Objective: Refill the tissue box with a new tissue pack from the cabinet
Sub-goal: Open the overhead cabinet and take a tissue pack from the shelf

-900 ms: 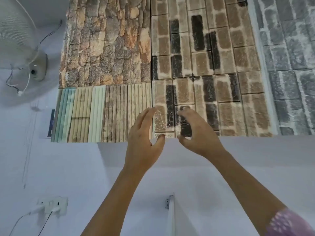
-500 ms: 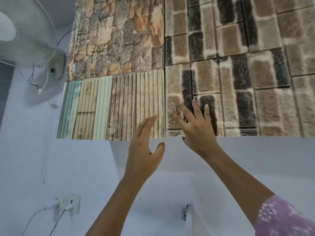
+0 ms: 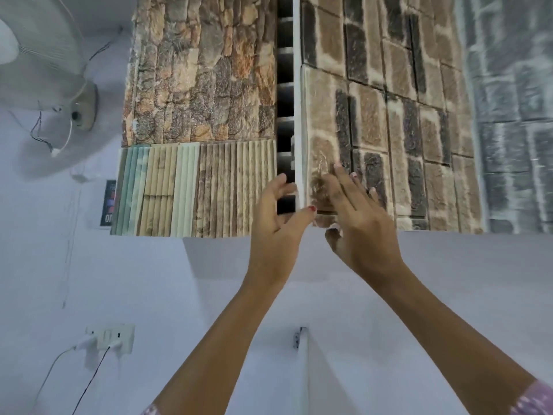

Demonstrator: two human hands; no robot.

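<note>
A wall cabinet hangs above me, its doors covered in stone and brick patterns. The right door stands slightly ajar, and a dark gap with shelf edges shows between it and the left door. My right hand holds the right door's lower left corner, fingers flat on its front and thumb under its bottom edge. My left hand is open beside it, fingertips at the gap. No tissue pack or tissue box is in view.
A wall fan is mounted at the upper left with loose wires. A power socket with plugs and cables sits low on the left wall. A white panel edge with a hinge juts out below the cabinet.
The right door was closed and now stands ajar, showing the dark gap. My right hand moved from flat on the door to gripping its corner. My left hand rose to the gap.
</note>
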